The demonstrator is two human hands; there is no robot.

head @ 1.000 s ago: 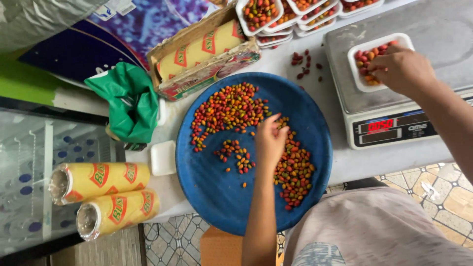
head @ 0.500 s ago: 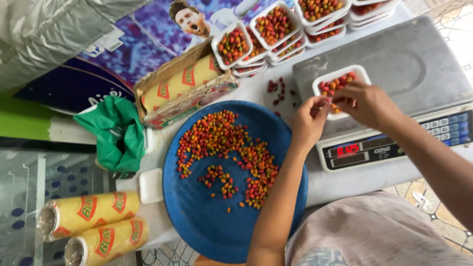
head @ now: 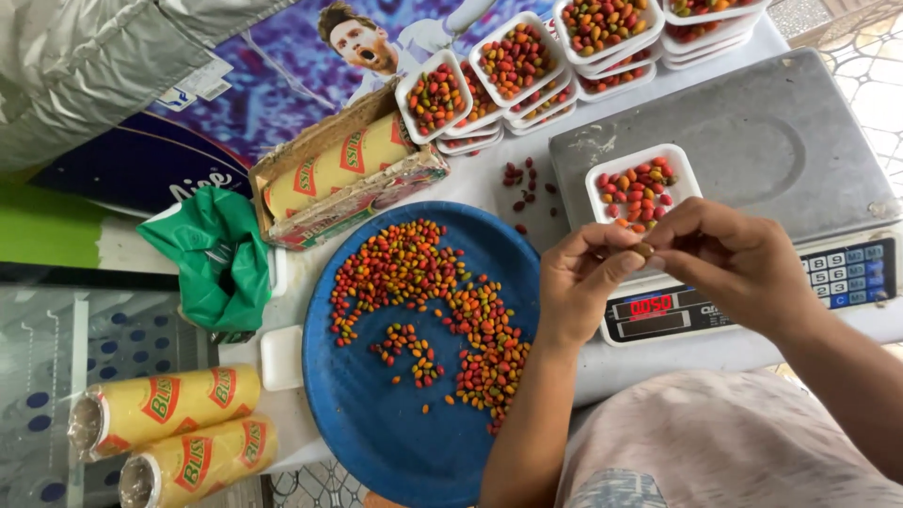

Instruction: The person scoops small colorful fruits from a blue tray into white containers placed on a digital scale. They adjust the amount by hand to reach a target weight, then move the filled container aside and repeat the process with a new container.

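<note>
small fruit (head: 643, 250) half-hidden between fingertips

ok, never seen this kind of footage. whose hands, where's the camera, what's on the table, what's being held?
There is no machine: a person works bare-handed, filmed by a camera on their own head looking down. The left hand and right hand meet over a grey digital scale and pinch one small brownish fruit between them. On the scale sits a white foam tray of red and yellow fruits. A round blue plate holds a loose heap of them. Filled trays are stacked behind, and yellow cling-film rolls lie at the picture's left.
</note>
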